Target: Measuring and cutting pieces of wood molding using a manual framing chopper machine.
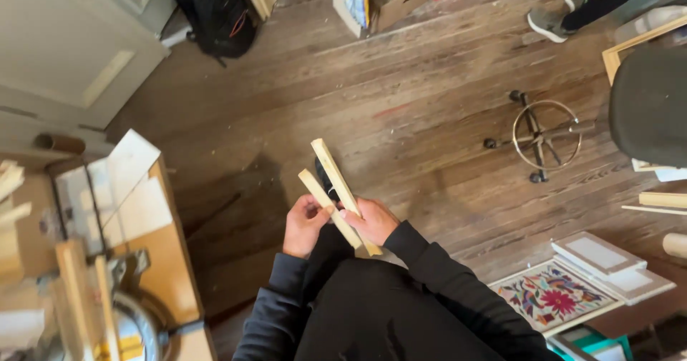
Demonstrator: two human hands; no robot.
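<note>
Left hand (304,225): grip curled around the near part of the shorter wooden strip (328,207), thumb pressed on its face.
Right hand (372,220): grip pinching the longer wooden strip (342,189), fingers wrapped over its near half.
Strips: two pale, flat lengths of wood, held side by side and tilted up toward the far left, just in front of the person's lap, above the floor; whether they touch each other cannot be told.
Floor (401,96): dark worn wooden boards, open between the hands and the far wall.
Left side: a worktop (161,261) with pale boards and offcuts lying on it, and a round metal machine part (139,325) at its near edge, partly blurred.
Far left: a black backpack (215,10) on the floor against a pale door (71,46).
Far middle: an open cardboard box (397,0); its contents are too unclear to name.
Far right: another person's leg and grey shoe (547,25).
Right: a swivel chair with a grey seat (647,103) and a metal foot ring (547,135) over its wheeled base.
Near right: an embroidered flower picture in a pale frame (554,296), with two white framed panels (612,264) stacked just beyond it.
In the way: nothing lies between the hands and the strips.
</note>
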